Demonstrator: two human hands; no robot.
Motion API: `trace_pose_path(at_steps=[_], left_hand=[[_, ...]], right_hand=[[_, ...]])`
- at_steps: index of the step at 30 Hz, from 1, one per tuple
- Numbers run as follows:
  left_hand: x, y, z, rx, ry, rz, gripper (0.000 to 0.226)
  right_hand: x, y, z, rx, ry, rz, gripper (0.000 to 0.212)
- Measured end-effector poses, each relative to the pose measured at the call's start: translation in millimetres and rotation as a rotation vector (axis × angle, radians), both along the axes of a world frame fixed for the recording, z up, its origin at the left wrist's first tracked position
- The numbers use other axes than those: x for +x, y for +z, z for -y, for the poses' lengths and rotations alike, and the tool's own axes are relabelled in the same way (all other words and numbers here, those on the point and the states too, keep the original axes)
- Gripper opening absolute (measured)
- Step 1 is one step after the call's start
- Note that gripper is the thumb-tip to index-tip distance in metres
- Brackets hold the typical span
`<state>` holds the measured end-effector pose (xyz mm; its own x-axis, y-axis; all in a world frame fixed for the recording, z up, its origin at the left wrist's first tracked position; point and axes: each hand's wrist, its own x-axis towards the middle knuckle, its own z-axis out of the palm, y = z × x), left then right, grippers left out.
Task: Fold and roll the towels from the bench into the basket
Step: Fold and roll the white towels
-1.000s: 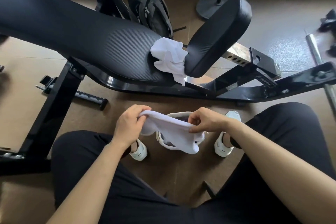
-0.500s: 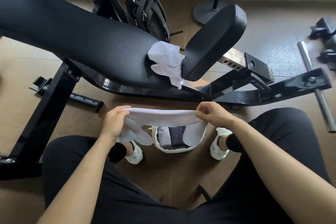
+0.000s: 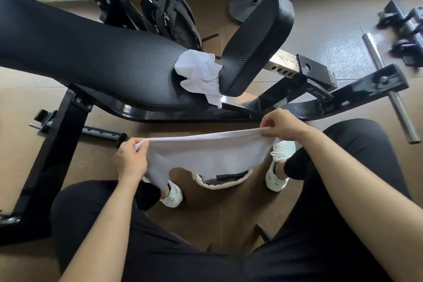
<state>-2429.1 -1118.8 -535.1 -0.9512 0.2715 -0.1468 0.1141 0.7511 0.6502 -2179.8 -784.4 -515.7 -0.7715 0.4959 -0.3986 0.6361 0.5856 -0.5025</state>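
Sitting posture: the person sits low facing the bench, knees in black trousers spread, both forearms reaching forward.
Left hand (image 3: 131, 160): fingers curled, pinching the left top corner of a white towel.
Right hand (image 3: 283, 125): fingers curled, pinching the right top corner, a little higher and farther out than the left.
Held towel (image 3: 206, 153): spread wide between the two hands, top edge taut, body hanging slack, lower left corner drooping toward the left shoe (image 3: 171, 197). It hangs in the air above the basket, clear of the bench. Single layer or already doubled: cannot tell.
Basket (image 3: 219, 184): on the floor between the shoes, largely hidden behind the hanging cloth. The pale rim shows, with dark grey cloth (image 3: 229, 177) inside. Number of items in it: cannot tell.
Bench (image 3: 91, 52): black padded frame just beyond the basket.
Second towel (image 3: 199, 75): white, crumpled, lodged where the long pad meets the seat pad, one tail hanging over the near edge. Untouched.
Background: backpack (image 3: 174, 18) on the floor behind the bench, round stand base (image 3: 242, 7) near the wall, steel bar (image 3: 389, 80) to the right.
Progress, as judged: partway. Some cloth is already in the basket. The held towel appears opened out ready for its first fold, with folding, rolling and placing left to do. The second towel needs the whole sequence.
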Motion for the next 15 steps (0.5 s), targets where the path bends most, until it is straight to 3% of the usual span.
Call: trace_pose_path(at_steps=[6, 10, 15], left_hand=[[0, 1, 0, 0.078, 0.158, -0.001, 0.02], [8, 1, -8, 0.155, 0.094, 0.151, 0.01], [28, 13, -26, 0.389, -0.025, 0.378, 0.01]], right_hand=[[3, -5, -12, 0.09, -0.148, 0.024, 0.023], [-3, -1, -4, 0.029, -0.264, -0.137, 0.021], [-11, 8, 16, 0.076, -0.174, -0.252, 0.01]])
